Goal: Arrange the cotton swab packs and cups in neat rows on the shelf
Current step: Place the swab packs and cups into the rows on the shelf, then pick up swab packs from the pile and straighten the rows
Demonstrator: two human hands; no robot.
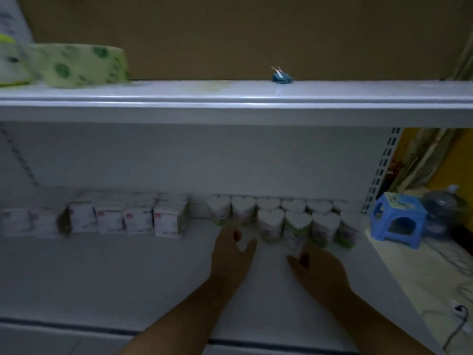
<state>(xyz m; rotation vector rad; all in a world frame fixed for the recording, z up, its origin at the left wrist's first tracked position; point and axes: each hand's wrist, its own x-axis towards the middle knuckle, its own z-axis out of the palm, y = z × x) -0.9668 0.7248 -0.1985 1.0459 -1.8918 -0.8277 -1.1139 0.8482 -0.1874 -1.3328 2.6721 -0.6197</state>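
Observation:
On the lower white shelf (pixel 128 272), white cotton swab packs (pixel 138 216) stand in rows at the back left. Heart-topped cups (pixel 243 208) stand in two rows at the back right. My left hand (pixel 231 254) lies open on the shelf with thumb and fingers apart, its fingertips just in front of the leftmost cups. My right hand (pixel 320 267) rests in front of a front-row cup (pixel 298 229) that sits slightly nearer than its neighbours. Its fingertips meet that cup's base, but blur hides whether they grip it.
The upper shelf (pixel 230 98) overhangs the work area and carries green-patterned rolls (pixel 82 64) at the left and a small blue clip (pixel 281 77). At the right, beyond the slotted shelf upright (pixel 381 170), a blue plastic stool (pixel 396 219), a water bottle (pixel 440 208) and cables sit on the floor.

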